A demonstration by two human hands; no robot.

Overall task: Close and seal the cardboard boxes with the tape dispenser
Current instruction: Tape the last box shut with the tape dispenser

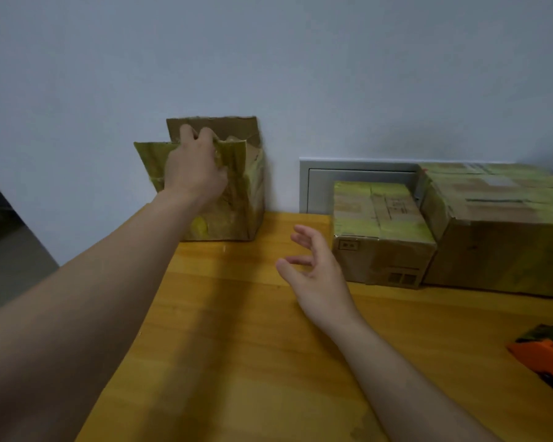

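An open cardboard box (237, 199) with upright flaps stands at the back of the wooden table (237, 330), against the wall. My left hand (193, 167) grips the top edge of its near flap, fingers curled over it. My right hand (316, 272) hovers above the table to the right of that box, fingers spread and loosely bent, holding nothing. Two taped, closed boxes sit at the back right: a smaller one (380, 234) and a larger one (498, 224). The orange tape dispenser (546, 358) lies at the right edge, partly out of view.
A grey wall runs behind the table, with a metal panel (348, 183) behind the closed boxes. The table's left edge runs diagonally under my left forearm, with floor beyond it.
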